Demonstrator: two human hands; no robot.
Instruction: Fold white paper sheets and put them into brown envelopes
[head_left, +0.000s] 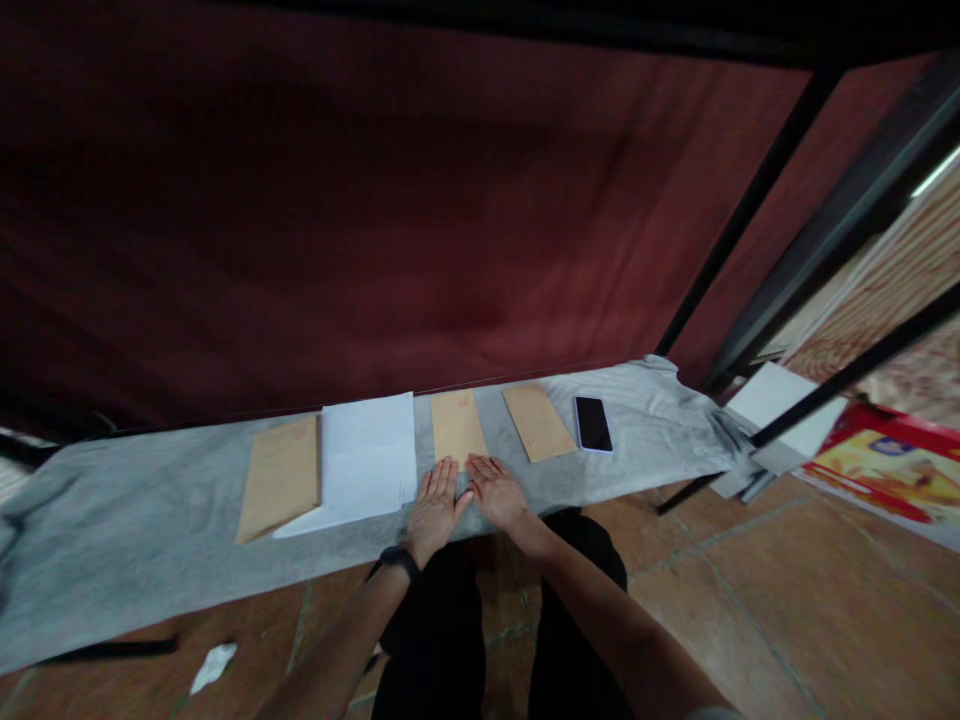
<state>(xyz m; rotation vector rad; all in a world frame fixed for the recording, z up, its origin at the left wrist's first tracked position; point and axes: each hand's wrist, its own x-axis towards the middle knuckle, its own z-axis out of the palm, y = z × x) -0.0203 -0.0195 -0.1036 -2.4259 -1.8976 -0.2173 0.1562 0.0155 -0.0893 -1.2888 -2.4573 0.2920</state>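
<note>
A tan envelope [457, 423] lies flat on the grey cloth [180, 560] in front of me. My left hand [437, 505] rests palm down on its near left part, fingers stretched out. Beside it, my right hand [495, 490] lies flat on the near right part, fingers extended. The near end of the envelope is hidden under both hands. Just left of them is a stack of white paper [369, 455], and farther left a pile of tan envelopes [281, 475]. Another tan envelope [538, 422] lies to the right, with a dark-screened phone [594, 424] past it.
A dark red panel [450, 230] rises behind the cloth-covered surface. Black metal bars [750, 210] stand at the right. A red and yellow box [892, 465] and a white box [787, 410] are at the far right. A crumpled white tissue [214, 667] is on the tiled floor.
</note>
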